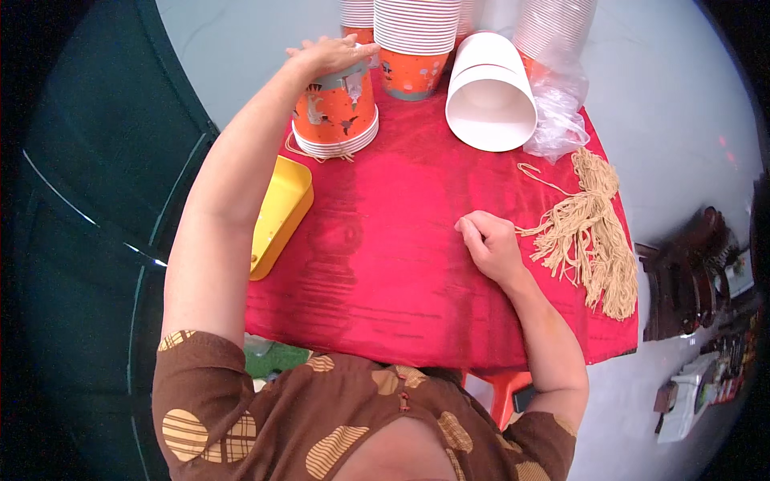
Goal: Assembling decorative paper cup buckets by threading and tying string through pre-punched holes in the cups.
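Note:
At the far left, my left hand (330, 56) lies flat with fingers stretched over the top of an upside-down stack of orange paper buckets (333, 108) with printed figures. The stacked white rims are at its bottom, and thin tan cords (303, 151) stick out from under them. My right hand (489, 240) rests on the red cloth (385, 232) right of the middle. Its fingers are curled into a loose fist, with nothing showing in them. Close beside it, to the right, spreads a bundle of tan cords (593, 232).
A yellow tray (282, 216) sits at the table's left edge. At the back stand tall stacks of orange-and-white buckets (413, 48). White buckets (491, 96) lie on their side, open end toward me, next to a crumpled clear plastic bag (559, 120). A red stool (505, 393) shows below the table.

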Demonstrator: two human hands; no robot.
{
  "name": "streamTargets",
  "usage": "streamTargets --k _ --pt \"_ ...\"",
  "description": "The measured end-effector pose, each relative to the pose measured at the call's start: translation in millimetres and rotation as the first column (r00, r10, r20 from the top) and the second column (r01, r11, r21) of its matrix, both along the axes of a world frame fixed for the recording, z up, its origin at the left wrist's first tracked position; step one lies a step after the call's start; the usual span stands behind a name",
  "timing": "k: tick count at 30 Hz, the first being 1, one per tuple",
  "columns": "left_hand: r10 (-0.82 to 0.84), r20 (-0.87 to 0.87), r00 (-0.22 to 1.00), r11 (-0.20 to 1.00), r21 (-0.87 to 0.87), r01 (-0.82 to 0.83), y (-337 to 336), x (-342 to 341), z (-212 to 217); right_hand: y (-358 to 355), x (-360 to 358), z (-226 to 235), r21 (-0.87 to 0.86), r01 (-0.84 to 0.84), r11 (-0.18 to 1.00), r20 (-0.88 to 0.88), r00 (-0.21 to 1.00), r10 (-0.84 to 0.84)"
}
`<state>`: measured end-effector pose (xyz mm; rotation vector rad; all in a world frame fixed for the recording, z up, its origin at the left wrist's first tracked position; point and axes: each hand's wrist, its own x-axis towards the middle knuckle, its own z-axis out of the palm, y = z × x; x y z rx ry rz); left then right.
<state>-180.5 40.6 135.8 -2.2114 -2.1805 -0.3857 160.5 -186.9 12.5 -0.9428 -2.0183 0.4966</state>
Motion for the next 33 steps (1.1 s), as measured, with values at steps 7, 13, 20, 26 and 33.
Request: streamTargets --k 7,13,20,26,33 --pt "-0.075 -0.077 0.994 0.996 0.044 0.078 3.5 -11.1 -7.4 -1.4 -2.4 0.8 -0.010 -0.003 1.000 -0.004 1.000 0.003" --pt "0.035 -0.043 0.998 0.999 0.039 -0.034 -15.9 18.2 4.1 -0.2 4.0 1.3 -0.040 0.030 0.999 -0.007 1.000 -0.030" --pt "0.075 0.005 0.997 0.997 0.011 -0.075 -16.0 8.7 7.9 0.3 1.5 2.3 -0.027 0.011 1.000 -0.044 0.999 -0.012" --pt "-0.038 -0.090 0.995 0.964 -0.266 0.012 -27.6 9.7 35.6 1.8 4.9 -1.0 0.003 0.038 0.999 -0.064 0.997 -0.038" --pt "-0.166 -0.047 0.985 0.944 -0.296 0.145 -23.1 -9.3 47.1 4.8 4.9 -6.7 0.023 0.005 1.000 -0.098 0.995 -0.003"
